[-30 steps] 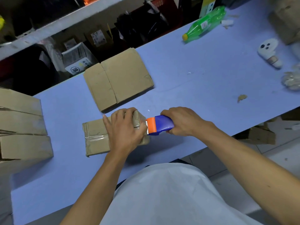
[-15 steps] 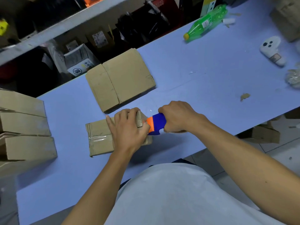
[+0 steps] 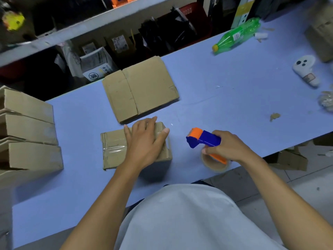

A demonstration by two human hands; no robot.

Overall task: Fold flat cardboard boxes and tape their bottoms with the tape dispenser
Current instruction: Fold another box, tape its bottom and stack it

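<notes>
Left hand (image 3: 144, 141) lies flat, fingers straight, pressing the taped box (image 3: 117, 150) at centre of the blue surface (image 3: 225, 98). At three o'clock, apart from it, the right hand's (image 3: 228, 148) grip wraps the tape dispenser (image 3: 203, 139). Flat cardboard (image 3: 140, 89) waits at twelve.

We read no text clearly; white carton (image 3: 98, 64) behind counter (image 3: 216, 98) bears a blurred round logo.

Left hand (image 3: 144, 143) presses box (image 3: 115, 148); right hand (image 3: 228, 148) grips tape dispenser (image 3: 203, 138).
</notes>
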